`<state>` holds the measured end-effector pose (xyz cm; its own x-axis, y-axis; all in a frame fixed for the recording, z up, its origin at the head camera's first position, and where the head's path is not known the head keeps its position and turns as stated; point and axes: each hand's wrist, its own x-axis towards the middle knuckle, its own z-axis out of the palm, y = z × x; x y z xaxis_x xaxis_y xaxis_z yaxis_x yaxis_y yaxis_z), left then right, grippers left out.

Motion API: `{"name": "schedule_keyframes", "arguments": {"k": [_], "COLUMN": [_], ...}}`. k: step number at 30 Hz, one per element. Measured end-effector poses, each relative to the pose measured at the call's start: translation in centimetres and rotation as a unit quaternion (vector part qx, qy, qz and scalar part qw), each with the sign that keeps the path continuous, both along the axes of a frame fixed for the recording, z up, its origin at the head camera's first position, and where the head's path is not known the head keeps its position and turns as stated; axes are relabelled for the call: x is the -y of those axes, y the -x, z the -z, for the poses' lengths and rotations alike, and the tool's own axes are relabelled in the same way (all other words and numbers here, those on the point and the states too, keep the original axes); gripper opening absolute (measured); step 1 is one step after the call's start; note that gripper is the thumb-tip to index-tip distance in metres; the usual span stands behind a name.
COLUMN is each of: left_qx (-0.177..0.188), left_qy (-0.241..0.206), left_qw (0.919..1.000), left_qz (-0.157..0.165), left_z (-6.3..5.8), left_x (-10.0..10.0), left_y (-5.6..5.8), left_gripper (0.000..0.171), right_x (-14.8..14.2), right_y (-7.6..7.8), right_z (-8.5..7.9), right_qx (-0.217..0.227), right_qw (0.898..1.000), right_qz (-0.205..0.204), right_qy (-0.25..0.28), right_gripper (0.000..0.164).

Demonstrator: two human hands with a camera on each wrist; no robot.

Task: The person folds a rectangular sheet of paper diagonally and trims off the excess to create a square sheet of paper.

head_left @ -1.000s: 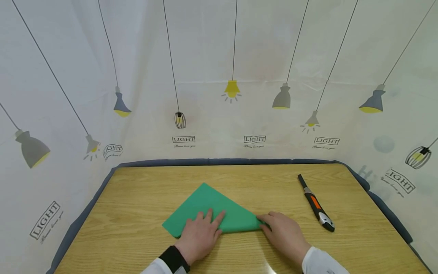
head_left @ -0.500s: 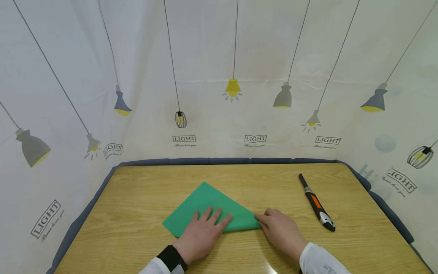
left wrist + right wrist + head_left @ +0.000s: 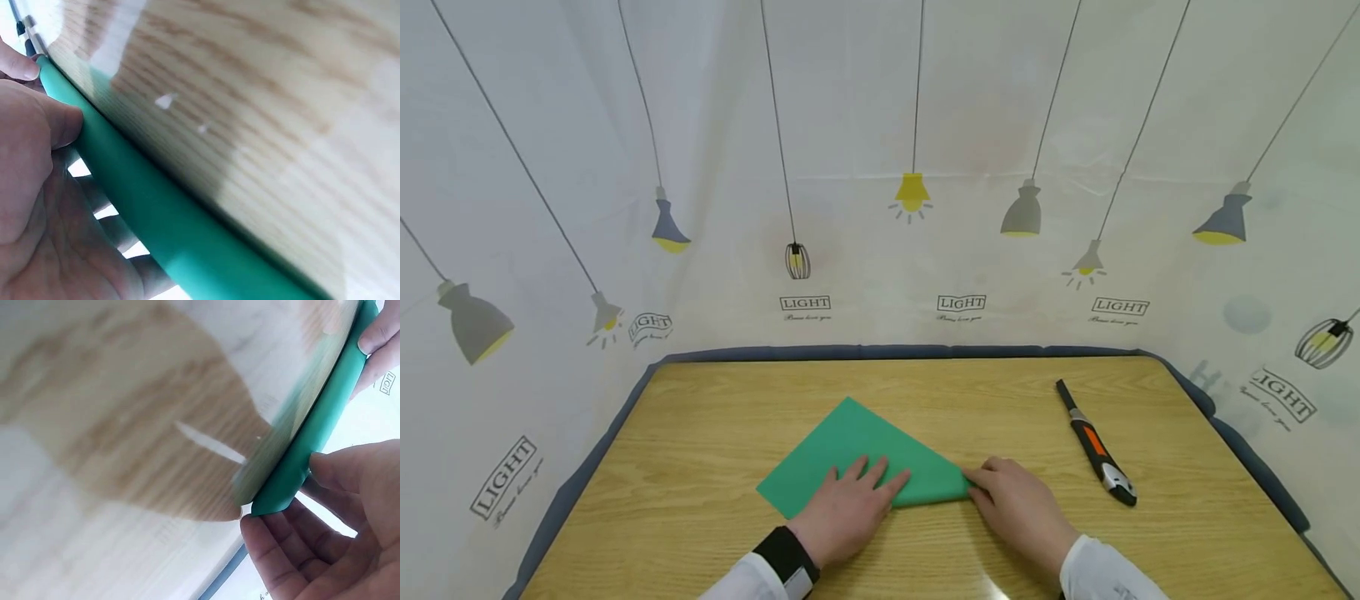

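A green sheet of paper (image 3: 853, 429), folded over along its near edge, lies on the table in the head view. The left hand (image 3: 846, 512) rests on its near left part with the fingers spread flat. In the left wrist view the thumb lies along the rounded fold of the paper (image 3: 144, 181). At the paper's right corner, the right hand (image 3: 1018, 504) pinches the tip between thumb and fingers. The right wrist view has the right thumb on the folded edge and the fingertips (image 3: 253, 528) at the narrow end of the paper (image 3: 306, 450).
To the right of the right hand lies a slim tool with a black and orange handle (image 3: 1097, 450), its dark narrow end pointing away. The wooden table (image 3: 700, 433) has a dark blue padded edge (image 3: 902, 352). A white lamp-print curtain (image 3: 850, 125) surrounds it.
The left hand has slid a little to the right over the paper, with its fingers fanned. The right hand keeps its grip on the corner with hardly any movement.
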<state>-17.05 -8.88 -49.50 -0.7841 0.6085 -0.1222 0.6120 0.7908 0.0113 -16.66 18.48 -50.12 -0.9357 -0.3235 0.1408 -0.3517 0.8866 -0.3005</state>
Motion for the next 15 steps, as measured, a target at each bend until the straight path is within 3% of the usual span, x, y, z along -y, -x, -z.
{"name": "schedule_keyframes", "arguments": {"k": [11,15], "left_qx": [0.029,0.023], "left_qy": [-0.003,-0.003], "left_qw": [0.9989,0.9986], "left_qz": [-0.037,-0.048], "left_z": [-0.5,-0.58], "left_x": [-0.3,-0.48], "left_y": [0.47,0.7], "left_gripper": [0.052,0.053], "right_x": [-0.33,-0.38], "right_y": [-0.37,-0.36], "right_z": [-0.23,-0.15], "right_qx": [-0.012,-0.011], "right_qw": [1.0,1.0], "right_qz": [0.016,0.015], "right_qy": [0.006,0.002], "right_gripper": [0.023,0.023]}}
